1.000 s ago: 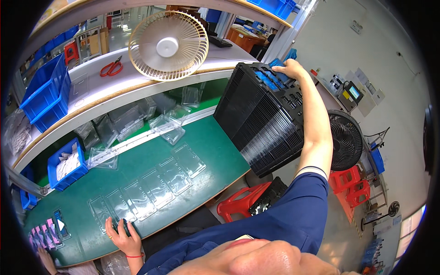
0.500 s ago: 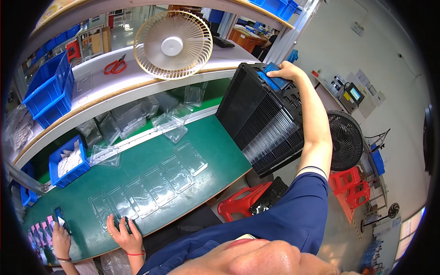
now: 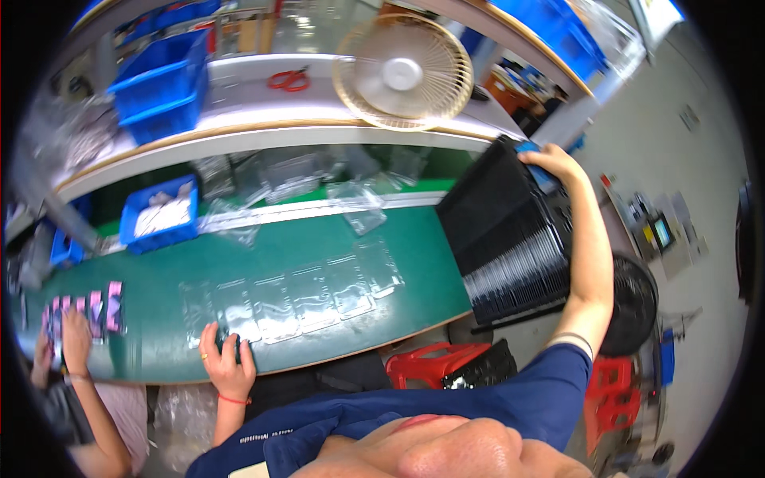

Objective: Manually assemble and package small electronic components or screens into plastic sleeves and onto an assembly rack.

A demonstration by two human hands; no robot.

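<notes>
Over the table's near edge, my left hand (image 3: 227, 356) has its fingers apart, with dark patches at some fingertips. It is at the near end of a clear plastic tray (image 3: 237, 307) in a row of several such trays on the green table. My right arm reaches far right, and my right hand (image 3: 558, 163) is closed around a blue flat piece (image 3: 544, 177) at the top of a tilted black slotted rack (image 3: 498, 195). Thin sheet-like edges (image 3: 518, 267) show in the rack's lower part. What lies under my right fingers is partly hidden.
A co-worker's hands (image 3: 76, 338) are over pink and black pieces (image 3: 114, 307) at the left. Behind the trays are a blue bin (image 3: 159, 231) and loose clear packaging (image 3: 358, 203). A shelf holds a fan (image 3: 402, 73) and red-handled scissors (image 3: 289, 79). A red stool (image 3: 422, 362) stands below.
My view has turned, so the table and rack sit differently in the picture. My right hand stays at the rack's top and my left by the trays. The co-worker's hands moved onto the pink pieces.
</notes>
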